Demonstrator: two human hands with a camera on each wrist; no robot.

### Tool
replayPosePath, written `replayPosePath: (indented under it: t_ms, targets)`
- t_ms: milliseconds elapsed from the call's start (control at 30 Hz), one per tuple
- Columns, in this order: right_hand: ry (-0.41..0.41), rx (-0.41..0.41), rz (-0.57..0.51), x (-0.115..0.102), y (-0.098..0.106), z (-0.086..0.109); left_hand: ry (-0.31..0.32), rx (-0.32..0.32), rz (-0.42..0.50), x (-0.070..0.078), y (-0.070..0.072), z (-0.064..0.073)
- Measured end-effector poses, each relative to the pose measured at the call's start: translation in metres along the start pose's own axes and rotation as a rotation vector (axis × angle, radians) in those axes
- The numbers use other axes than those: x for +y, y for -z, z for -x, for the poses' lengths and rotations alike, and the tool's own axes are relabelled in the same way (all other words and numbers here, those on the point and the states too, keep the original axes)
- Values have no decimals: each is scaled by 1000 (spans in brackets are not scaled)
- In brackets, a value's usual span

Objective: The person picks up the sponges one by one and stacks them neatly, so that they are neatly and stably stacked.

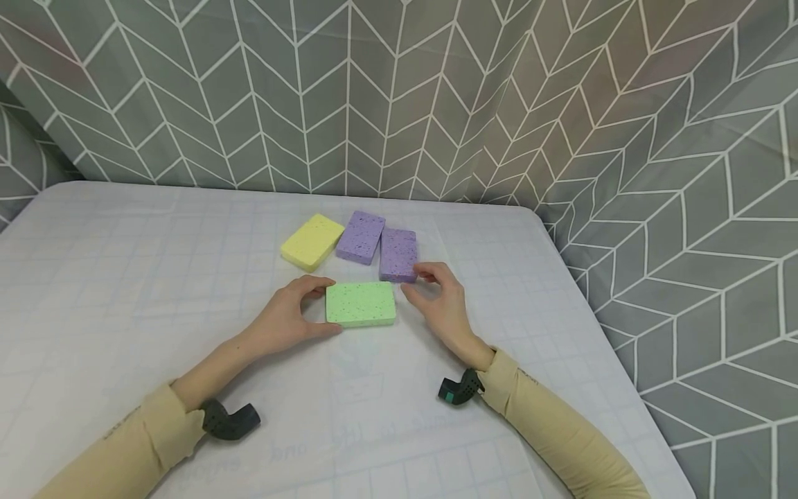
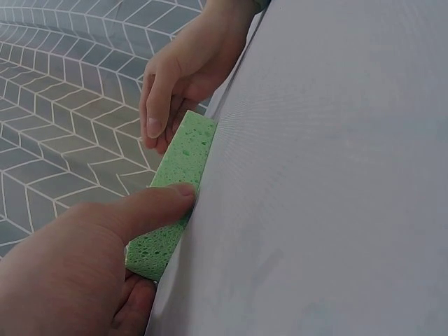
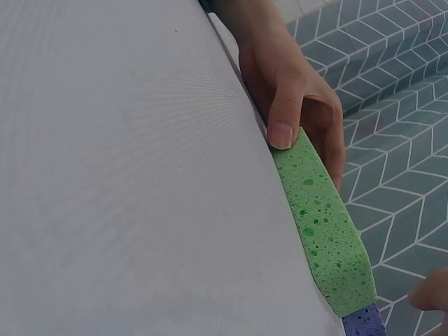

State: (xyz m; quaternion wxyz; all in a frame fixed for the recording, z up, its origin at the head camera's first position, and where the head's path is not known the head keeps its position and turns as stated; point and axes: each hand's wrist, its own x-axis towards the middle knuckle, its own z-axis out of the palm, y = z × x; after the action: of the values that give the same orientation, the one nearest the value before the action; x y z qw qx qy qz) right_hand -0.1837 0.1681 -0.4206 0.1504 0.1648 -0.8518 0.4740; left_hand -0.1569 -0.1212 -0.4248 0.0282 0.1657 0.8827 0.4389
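Observation:
A green sponge (image 1: 360,303) lies flat on the table, its long side running left to right. My left hand (image 1: 288,315) grips its left end, thumb on the near edge and fingers at the far edge; the left wrist view shows the thumb (image 2: 164,204) on its pitted side. To the right of the green sponge, my right hand (image 1: 444,305) is loosely curved with nothing between thumb and fingers. Its fingertips are right by the near corner of a purple sponge (image 1: 397,254). In the right wrist view, only a fingertip (image 3: 430,292) of that hand shows, apart from the green sponge.
Beyond the green sponge lie a second purple sponge (image 1: 361,237) and a yellow sponge (image 1: 312,241), close together. A white cloth (image 1: 156,277) with faint lines covers the table. Grey curtains (image 1: 324,90) with white chevrons hang behind and along the right side.

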Motion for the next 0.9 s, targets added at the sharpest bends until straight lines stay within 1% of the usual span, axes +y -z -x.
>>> replayPosePath:
  t_ms: [100, 200, 433, 567, 733, 900]
  targets:
    - [-5, 20, 7, 0, 0, 0, 2, 0, -4, 0, 0, 0]
    - [-29, 33, 17, 1, 0, -1, 2, -1, -8, 0, -1, 0]
    - [-80, 26, 50, 4, 0, -2, -6, 9, -11, 0, -1, 0]
    - [-86, 29, 69, 4, -1, -3, -14, 9, -16, 0, -1, 0]
    - [-81, 20, 93, 6, -4, -8, 2, 3, -17, 2, 0, -1]
    - [-97, 2, 118, 6, -6, -11, 6, -7, -12, 3, 0, -2]
